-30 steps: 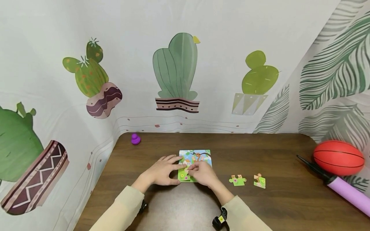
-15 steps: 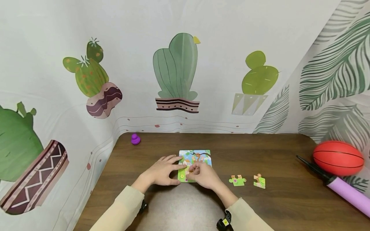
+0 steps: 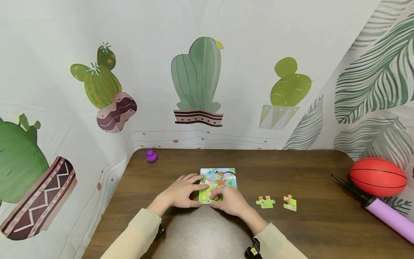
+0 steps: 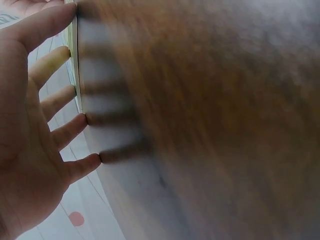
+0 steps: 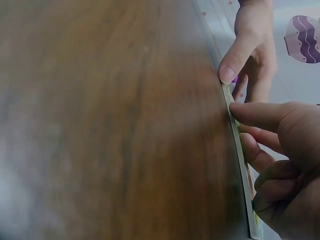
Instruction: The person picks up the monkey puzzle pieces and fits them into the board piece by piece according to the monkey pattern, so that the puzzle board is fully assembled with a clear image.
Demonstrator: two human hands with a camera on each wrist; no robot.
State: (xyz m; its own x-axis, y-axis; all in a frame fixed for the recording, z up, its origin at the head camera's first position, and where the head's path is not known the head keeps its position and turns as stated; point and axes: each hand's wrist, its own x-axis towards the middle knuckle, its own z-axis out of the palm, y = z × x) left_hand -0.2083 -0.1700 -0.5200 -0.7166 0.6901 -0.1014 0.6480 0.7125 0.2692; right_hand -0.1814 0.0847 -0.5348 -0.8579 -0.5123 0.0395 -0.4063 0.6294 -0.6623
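A small jigsaw puzzle (image 3: 226, 171) with a bright animal picture lies at the middle of the table. My left hand (image 3: 184, 192) rests along its left side with fingers spread, index and thumb reaching its edge. In the left wrist view the fingertips (image 4: 70, 92) line up along the board's rim. My right hand (image 3: 231, 199) bends over the lower part, thumb and index finger at a green puzzle piece (image 3: 208, 200) by the front edge, its other fingers curled. From the right wrist, the thumb touches the tray rim (image 5: 241, 155); the piece itself is mostly hidden.
Two loose puzzle pieces, a left one (image 3: 266, 202) and a right one (image 3: 290, 203), lie right of the puzzle. A purple rubber duck (image 3: 151, 156) sits at the back left. A red ball (image 3: 378, 177) and a purple pump (image 3: 391, 219) are at the far right.
My right hand has shifted slightly down toward the puzzle's front edge, uncovering more of the picture. The green piece now lies flat within the picture. My left hand has stayed put.
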